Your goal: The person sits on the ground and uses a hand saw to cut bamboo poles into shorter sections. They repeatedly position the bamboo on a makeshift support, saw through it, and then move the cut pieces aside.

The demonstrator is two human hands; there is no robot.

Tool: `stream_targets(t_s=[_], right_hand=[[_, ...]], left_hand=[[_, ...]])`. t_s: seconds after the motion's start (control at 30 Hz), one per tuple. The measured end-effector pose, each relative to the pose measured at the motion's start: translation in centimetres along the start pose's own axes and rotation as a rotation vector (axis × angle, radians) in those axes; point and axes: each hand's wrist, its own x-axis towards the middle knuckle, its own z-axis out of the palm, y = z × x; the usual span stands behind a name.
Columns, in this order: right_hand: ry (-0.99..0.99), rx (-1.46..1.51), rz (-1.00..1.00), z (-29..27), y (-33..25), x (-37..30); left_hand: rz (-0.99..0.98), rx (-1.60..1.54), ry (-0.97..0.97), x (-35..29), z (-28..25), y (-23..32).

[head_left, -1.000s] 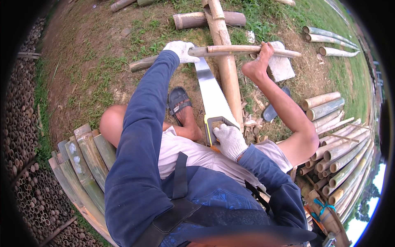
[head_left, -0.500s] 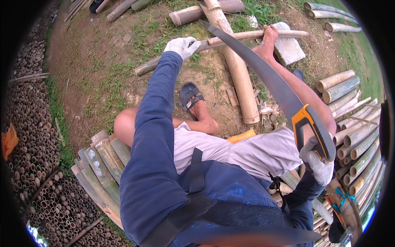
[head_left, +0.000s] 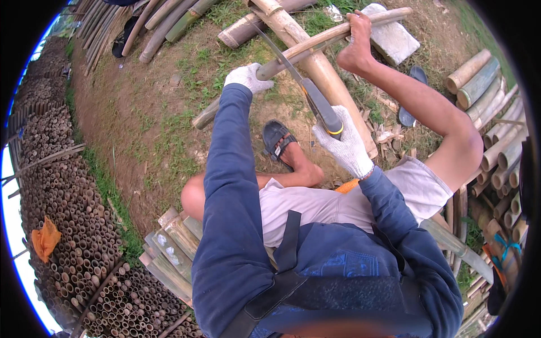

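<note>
My left hand (head_left: 249, 78), in a white knit glove, grips a grey-brown bamboo pole (head_left: 207, 114) that slants up to the right. A paler bamboo length (head_left: 327, 38) lies along the pole's upper part. My gloved right hand (head_left: 345, 143) is closed around the black-and-yellow handle of a handsaw (head_left: 316, 101). Its blade crosses the pole just right of my left hand, near the paler length's end; whether the teeth touch is unclear. My bare foot (head_left: 359, 39) presses on the bamboo farther right. A thick bamboo log (head_left: 338, 96) runs beneath the pole.
A pale stone block (head_left: 394, 42) sits beyond my foot. One sandal (head_left: 415, 76) lies on the ground; my other foot wears its pair (head_left: 276, 138). Cut bamboo is stacked on the right (head_left: 473, 79) and in a large pile at left (head_left: 79, 236). An orange cloth (head_left: 45, 239) rests on that pile.
My right hand has brought the saw from beside my right thigh forward and left, so the blade now crosses the pole beside my left hand. My view has shifted somewhat.
</note>
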Motion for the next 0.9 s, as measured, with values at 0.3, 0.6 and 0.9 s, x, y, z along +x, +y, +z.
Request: stream_targets(t_s=[0.3, 0.6, 0.9], right_hand=[[0.03, -0.015, 0.021, -0.3, 0.6, -0.9], [0.093, -0.114, 0.14, -2.0, -1.7, -7.2], [0.117, -0.018, -0.068, 4.5, 2.6, 9.0]], left_hand=[[0.014, -0.017, -0.042, 0.8, 0.1, -0.7], [0.045, -0.026, -0.039, 0.8, -0.2, -0.8], [-0.123, -0.027, 0.02, -1.2, -0.8, 1.3]])
